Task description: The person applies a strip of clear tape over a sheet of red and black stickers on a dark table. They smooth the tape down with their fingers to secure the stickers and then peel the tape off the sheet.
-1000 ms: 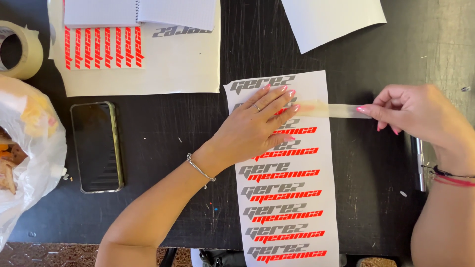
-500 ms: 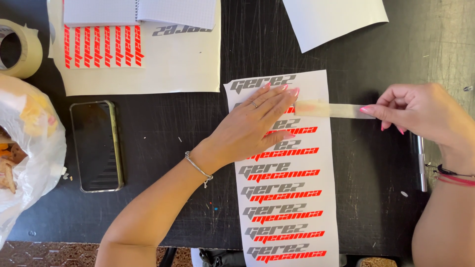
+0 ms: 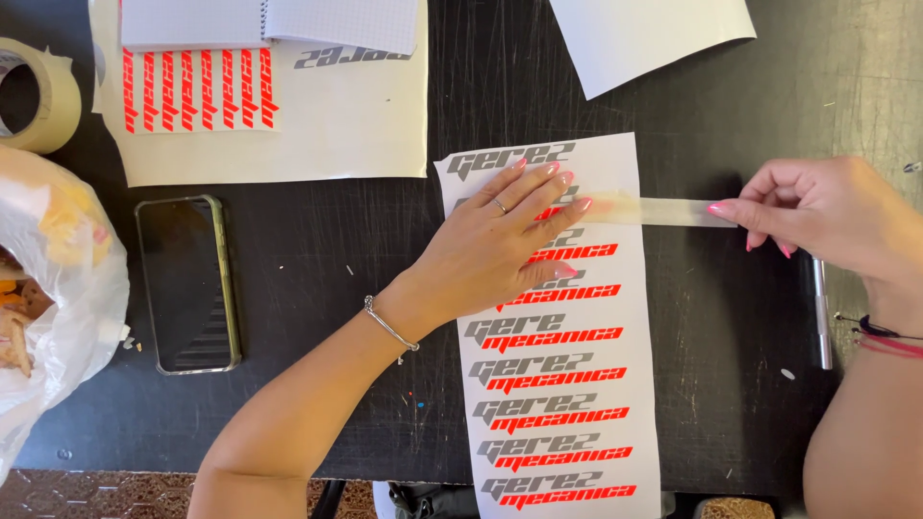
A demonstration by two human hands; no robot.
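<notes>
My left hand (image 3: 500, 235) stays flat on the sticker sheet (image 3: 562, 384); my right hand (image 3: 827, 216), at three o'clock, keeps pinching the tape strip (image 3: 654, 211), unchanged, pressing ongoing.

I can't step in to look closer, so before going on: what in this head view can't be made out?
- Decals on the sticker sheet under the left hand: hidden by the palm and fingers.
- The strip of tape: its far end is covered by the right hand.
- Tape roll and plastic bag: cut off by the left edge.
- Notebook: cut off by the top edge.
</notes>
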